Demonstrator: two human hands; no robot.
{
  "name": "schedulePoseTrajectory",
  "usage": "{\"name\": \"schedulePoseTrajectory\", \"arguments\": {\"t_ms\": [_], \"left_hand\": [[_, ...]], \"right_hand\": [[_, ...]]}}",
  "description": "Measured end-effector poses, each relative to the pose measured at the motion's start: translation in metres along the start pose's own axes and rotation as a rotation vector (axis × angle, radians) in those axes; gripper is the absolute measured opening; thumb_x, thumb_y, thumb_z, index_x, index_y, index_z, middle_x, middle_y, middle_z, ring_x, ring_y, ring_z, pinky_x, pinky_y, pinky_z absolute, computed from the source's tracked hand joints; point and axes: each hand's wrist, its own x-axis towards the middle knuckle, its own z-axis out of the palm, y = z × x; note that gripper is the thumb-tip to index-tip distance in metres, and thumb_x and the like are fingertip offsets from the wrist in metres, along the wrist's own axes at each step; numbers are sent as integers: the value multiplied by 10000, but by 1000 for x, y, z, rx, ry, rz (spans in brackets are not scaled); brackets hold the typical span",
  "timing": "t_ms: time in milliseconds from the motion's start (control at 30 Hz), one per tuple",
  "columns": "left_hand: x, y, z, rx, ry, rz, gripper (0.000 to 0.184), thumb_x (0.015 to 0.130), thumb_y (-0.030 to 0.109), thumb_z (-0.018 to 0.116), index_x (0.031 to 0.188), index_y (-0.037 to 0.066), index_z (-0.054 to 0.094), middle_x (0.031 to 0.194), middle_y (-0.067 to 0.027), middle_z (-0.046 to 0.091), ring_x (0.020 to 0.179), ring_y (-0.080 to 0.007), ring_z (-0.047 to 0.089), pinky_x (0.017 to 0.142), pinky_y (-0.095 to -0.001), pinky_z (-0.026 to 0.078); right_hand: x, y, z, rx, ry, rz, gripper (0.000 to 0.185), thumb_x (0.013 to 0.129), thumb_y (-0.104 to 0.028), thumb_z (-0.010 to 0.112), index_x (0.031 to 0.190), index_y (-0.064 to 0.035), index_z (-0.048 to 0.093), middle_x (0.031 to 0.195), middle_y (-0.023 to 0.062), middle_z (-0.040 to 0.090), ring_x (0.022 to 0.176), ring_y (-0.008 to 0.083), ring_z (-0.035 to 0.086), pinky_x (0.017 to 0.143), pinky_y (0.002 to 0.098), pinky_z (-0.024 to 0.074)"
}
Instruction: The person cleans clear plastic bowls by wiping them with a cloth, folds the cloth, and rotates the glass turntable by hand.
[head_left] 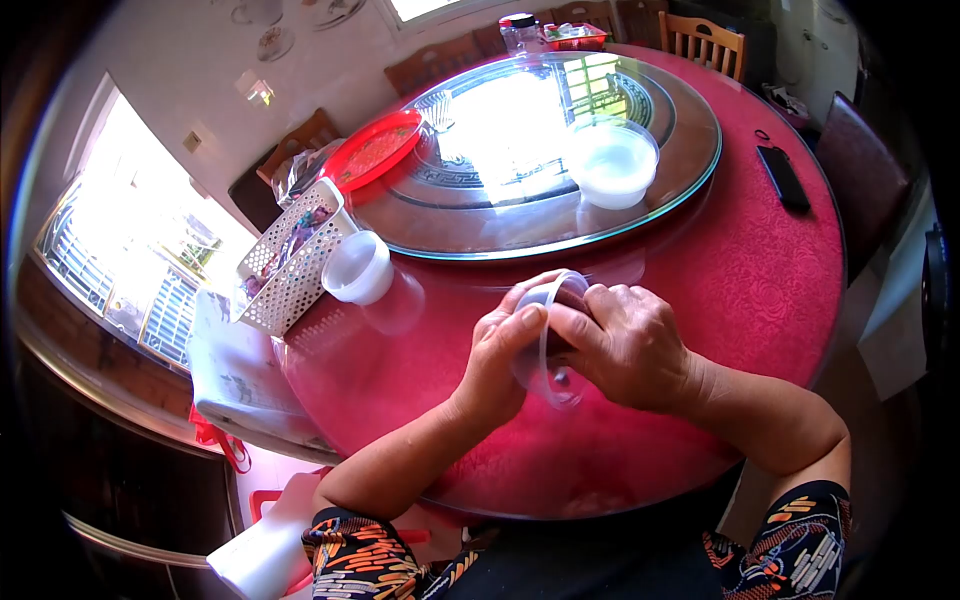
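Over the near part of the red table, my left hand (500, 350) grips a clear plastic container (549, 375) by its side, thumb near the rim. The container is tilted, its opening turned toward my right hand (625, 335). The right fingers are bent and closed at the rim and partly inside; whether they hold anything else is hidden. A white translucent bowl (358, 268) stands on the table to the left, beside a white perforated basket (290, 262) with small colourful items inside. On the glass turntable (480, 225) sits a stack of clear containers (613, 165).
A red round tray (375, 150) rests at the turntable's left edge. A black phone (783, 180) lies on the table at the right. A jar (520, 35) and a red box (575, 38) stand at the back. Wooden chairs (702, 45) surround the far side.
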Motion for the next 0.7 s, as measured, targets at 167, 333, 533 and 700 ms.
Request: {"name": "schedulePoseTrajectory", "arguments": {"t_ms": [167, 333, 533, 700], "left_hand": [[0, -7, 3, 129, 91, 202, 747, 891, 328, 719, 1497, 16, 414, 1205, -123, 633, 1077, -211, 639, 953, -343, 528], [4, -11, -4, 382, 52, 391, 844, 888, 444, 681, 1527, -11, 369, 1209, -159, 617, 1039, -221, 642, 947, -360, 521], [3, -11, -11, 472, 5, 442, 860, 873, 463, 685, 1515, -23, 382, 1106, -176, 644, 952, -232, 665, 880, -346, 544], [7, -17, -2, 260, 82, 229, 761, 937, 488, 602, 1455, -42, 429, 1151, -205, 663, 964, -259, 686, 731, -325, 579]], "right_hand": [[1, 2, -2, 473, -305, 277, 394, 918, -292, 723, 1238, -102, 598, 953, 199, 695, 774, 323, 717, 702, 421, 581], [10, 13, -21, 1654, -503, 751, 325, 1023, -282, 624, 1226, -29, 608, 895, 5, 641, 770, 90, 615, 656, 236, 491], [2, 14, -7, 1194, -472, 343, 362, 953, -237, 707, 1295, -126, 667, 970, 127, 684, 811, 206, 688, 737, 376, 565], [-4, 9, 2, 4, -129, -21, 247, 887, -253, 685, 1124, -213, 738, 887, 132, 621, 771, 283, 666, 686, 401, 539]]}}
